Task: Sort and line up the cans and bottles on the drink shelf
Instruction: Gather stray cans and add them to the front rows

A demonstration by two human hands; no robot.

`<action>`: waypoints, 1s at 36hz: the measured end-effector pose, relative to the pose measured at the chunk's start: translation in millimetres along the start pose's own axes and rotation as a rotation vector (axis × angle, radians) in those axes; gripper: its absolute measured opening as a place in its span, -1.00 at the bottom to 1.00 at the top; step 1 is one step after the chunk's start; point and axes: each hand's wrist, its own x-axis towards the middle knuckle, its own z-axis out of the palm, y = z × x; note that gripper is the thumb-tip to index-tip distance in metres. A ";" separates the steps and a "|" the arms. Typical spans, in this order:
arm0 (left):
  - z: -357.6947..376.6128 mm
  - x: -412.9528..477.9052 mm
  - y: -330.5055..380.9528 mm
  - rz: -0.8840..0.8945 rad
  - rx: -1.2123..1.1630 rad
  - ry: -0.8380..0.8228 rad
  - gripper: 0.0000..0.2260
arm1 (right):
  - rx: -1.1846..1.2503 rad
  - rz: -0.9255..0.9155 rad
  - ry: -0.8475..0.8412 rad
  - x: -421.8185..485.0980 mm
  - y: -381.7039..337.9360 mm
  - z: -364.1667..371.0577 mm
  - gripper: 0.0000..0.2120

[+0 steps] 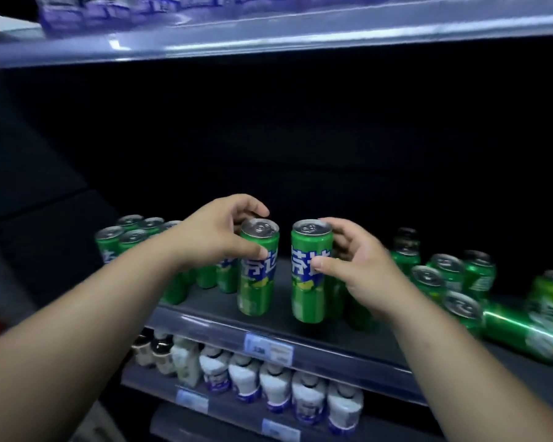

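Note:
Two tall green cans stand upright near the front edge of the dark middle shelf [348, 349]. My left hand [214, 234] grips the left green can [257, 275] from its left side, thumb in front and fingers behind its top. My right hand [361, 266] grips the right green can [307, 282] from its right side. A narrow gap separates the two cans. A tidy group of upright green cans [125, 234] stands at the left, partly hidden by my left arm. At the right, loose green cans [447, 272] stand unevenly, and one can [517, 330] lies on its side.
A price tag [268, 346] sits on the shelf's front rail. On the shelf below stands a row of white bottles [275, 381] with darker-capped bottles [154, 349] at its left. A shelf above [268, 30] holds blurred purple packs. The back of the middle shelf is dark.

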 end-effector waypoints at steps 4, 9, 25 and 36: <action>-25.6 4.3 -39.0 -0.018 0.126 -0.005 -0.49 | 0.012 0.052 -0.007 23.1 22.4 46.5 -0.50; -45.7 12.8 -73.0 0.017 0.290 -0.042 -0.48 | -0.044 0.112 0.028 40.0 50.4 88.7 -0.48; -81.2 8.9 -133.6 0.209 0.753 -0.110 -0.43 | -0.088 0.064 0.134 53.8 74.3 168.4 -0.45; -29.7 -50.4 -182.8 0.481 0.412 0.459 -0.67 | -0.380 0.228 0.198 31.4 99.8 175.2 -0.34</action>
